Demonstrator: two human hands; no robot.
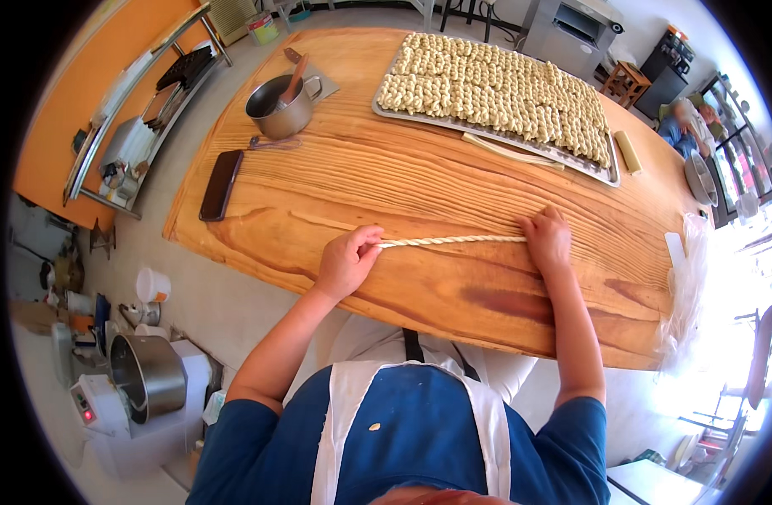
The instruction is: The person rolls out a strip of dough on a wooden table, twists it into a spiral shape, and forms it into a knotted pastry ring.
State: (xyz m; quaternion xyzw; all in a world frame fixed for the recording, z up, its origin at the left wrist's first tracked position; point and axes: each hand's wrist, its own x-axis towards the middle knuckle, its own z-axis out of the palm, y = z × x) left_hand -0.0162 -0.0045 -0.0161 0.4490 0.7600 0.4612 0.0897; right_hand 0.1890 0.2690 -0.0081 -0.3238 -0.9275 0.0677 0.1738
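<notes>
A thin twisted rope of dough (452, 240) stretches nearly straight between my hands, just over the wooden table (360, 183). My left hand (351, 257) pinches its left end between thumb and fingers. The other end disappears under my right hand (548, 237), whose curled fingers close on it and hide the tip. Farther back, a metal tray (423, 120) carries many small braided dough twists (493, 88) in tight rows. Pale, uncut dough strips (512, 151) lie along its near edge, and a short dough roll (627, 153) lies off its right end.
To the left are a dark phone (222, 185) and a metal pot (280, 113) with a wooden-handled brush (293, 82). Plastic sheeting (689, 290) and a white scraper (675, 250) occupy the right edge. A metal bowl (700, 178) is beyond; a person (682, 126) sits farther back. A dough mixer (147, 379) stands lower left.
</notes>
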